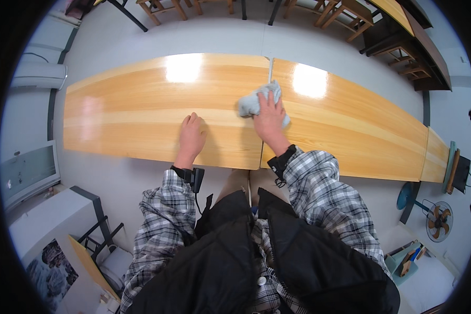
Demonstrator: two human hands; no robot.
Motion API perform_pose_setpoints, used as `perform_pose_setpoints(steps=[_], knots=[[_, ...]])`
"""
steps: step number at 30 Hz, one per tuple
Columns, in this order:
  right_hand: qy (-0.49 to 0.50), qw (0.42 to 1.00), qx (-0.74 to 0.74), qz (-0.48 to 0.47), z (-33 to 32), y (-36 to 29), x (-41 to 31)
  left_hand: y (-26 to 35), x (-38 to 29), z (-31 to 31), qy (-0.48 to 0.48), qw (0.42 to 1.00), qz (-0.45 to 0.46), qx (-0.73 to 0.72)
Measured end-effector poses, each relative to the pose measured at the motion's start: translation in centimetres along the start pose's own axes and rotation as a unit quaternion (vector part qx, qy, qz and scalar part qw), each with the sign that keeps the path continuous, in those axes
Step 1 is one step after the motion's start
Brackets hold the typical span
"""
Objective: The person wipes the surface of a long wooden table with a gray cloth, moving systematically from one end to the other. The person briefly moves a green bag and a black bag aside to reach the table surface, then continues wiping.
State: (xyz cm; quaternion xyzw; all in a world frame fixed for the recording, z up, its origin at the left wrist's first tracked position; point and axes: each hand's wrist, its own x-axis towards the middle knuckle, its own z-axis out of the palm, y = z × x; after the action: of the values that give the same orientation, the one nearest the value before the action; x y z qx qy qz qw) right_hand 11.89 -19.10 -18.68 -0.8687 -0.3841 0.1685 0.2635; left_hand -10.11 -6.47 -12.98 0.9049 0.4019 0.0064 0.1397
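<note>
Under my right hand (270, 119) is a grey-blue cloth (250, 105), bunched and pressed against the tabletop. It lies across the narrow gap between the left wood-grain table (141, 129) and the right wood-grain table (349, 129). My right fingers spread over the cloth, and part of it sticks out past them on both sides. My left hand (192, 135) rests on the left table with its fingers curled down. Nothing shows in that hand, though its palm is hidden from view.
Wooden stools (347, 17) and further tables stand beyond a strip of floor. A standing fan (439, 221) is at the right, near a green box (406, 261) holding items. An air conditioner (39, 75) is at the left, with a folded table (94, 269) at lower left.
</note>
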Motion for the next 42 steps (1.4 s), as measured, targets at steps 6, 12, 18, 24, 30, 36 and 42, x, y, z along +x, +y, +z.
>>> perform_pose_setpoints(steps=[6, 12, 18, 24, 30, 36, 42], knots=[[-0.07, 0.971, -0.008, -0.227, 2.2, -3.9, -7.2, -1.6, 0.0, 0.2, -0.031, 0.998, -0.046, 0.016], [-0.173, 0.926, 0.029, -0.335, -0.7, -0.5, -10.3, -2.4, -0.1, -0.3, -0.043, 0.997, -0.058, 0.016], [-0.07, 0.976, 0.012, -0.204, -1.7, 2.4, -4.6, -2.9, 0.2, 0.1, -0.063, 0.995, -0.067, 0.026], [-0.002, 0.994, 0.03, -0.103, 0.5, -1.2, -0.1, -2.3, 0.3, 0.2, -0.057, 0.998, -0.031, 0.018], [-0.034, 0.987, -0.006, -0.16, 2.4, -5.2, -4.0, 0.7, 0.9, -0.2, -0.106, 0.994, 0.025, -0.002], [-0.082, 0.96, 0.046, -0.262, -1.7, 1.0, -11.6, 2.8, 1.7, -1.2, -0.122, 0.99, -0.007, -0.066], [-0.007, 0.999, -0.009, -0.044, -8.4, 13.5, -11.9, 2.8, 2.0, -1.5, -0.068, 0.995, -0.013, 0.064]])
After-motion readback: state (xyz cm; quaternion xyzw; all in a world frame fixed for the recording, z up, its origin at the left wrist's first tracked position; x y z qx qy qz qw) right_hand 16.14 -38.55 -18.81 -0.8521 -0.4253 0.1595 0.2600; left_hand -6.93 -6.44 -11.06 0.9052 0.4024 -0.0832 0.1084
